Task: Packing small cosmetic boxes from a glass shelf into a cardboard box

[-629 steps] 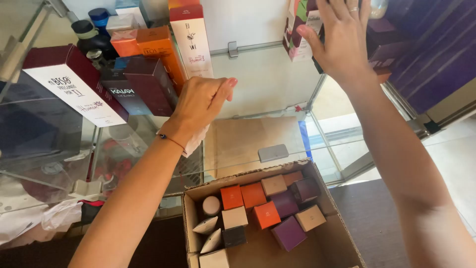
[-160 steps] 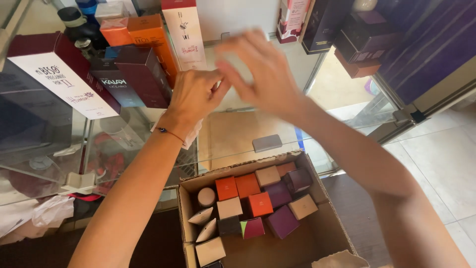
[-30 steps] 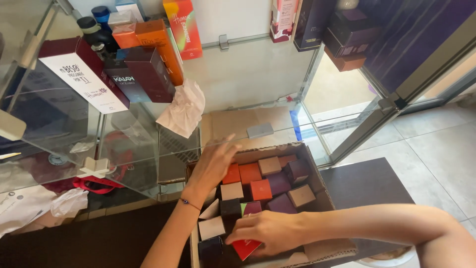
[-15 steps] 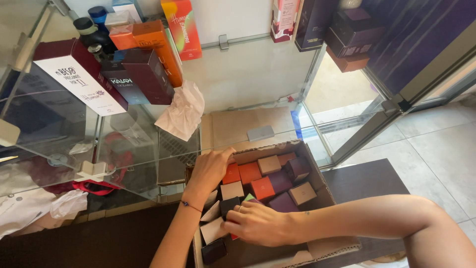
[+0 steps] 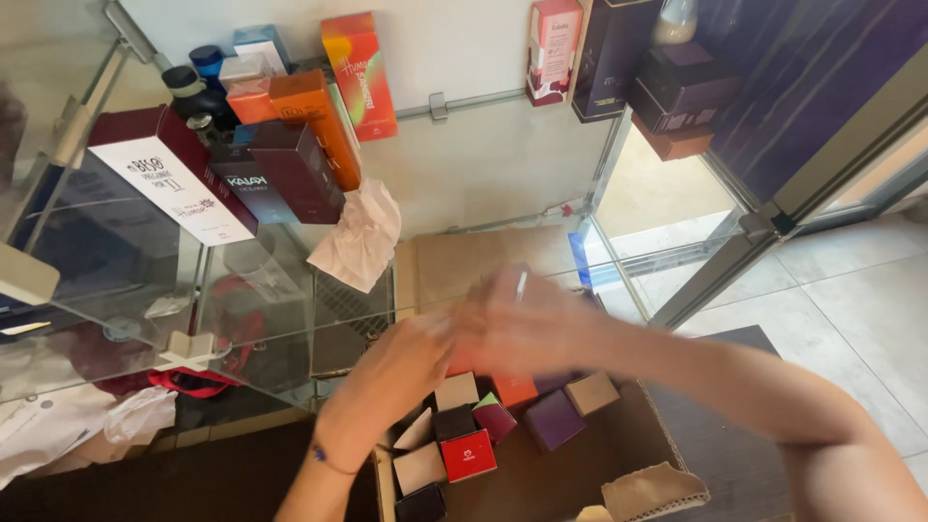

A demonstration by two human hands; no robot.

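Both hands meet above the cardboard box (image 5: 667,454): the right hand (image 5: 527,324) grips a small blurred carton (image 5: 510,282) upright, while the left hand (image 5: 411,358) just beside it has a grip I cannot tell.

The carton (image 5: 619,454) is matt brown cardboard with a rough, torn flap edge. The small boxes (image 5: 469,454) inside it are smooth printed card, some slightly glossy. Above the carton, the shelf (image 5: 290,290) is clear, glossy glass on metal brackets, and a crumpled white cloth (image 5: 360,237) lies on it.
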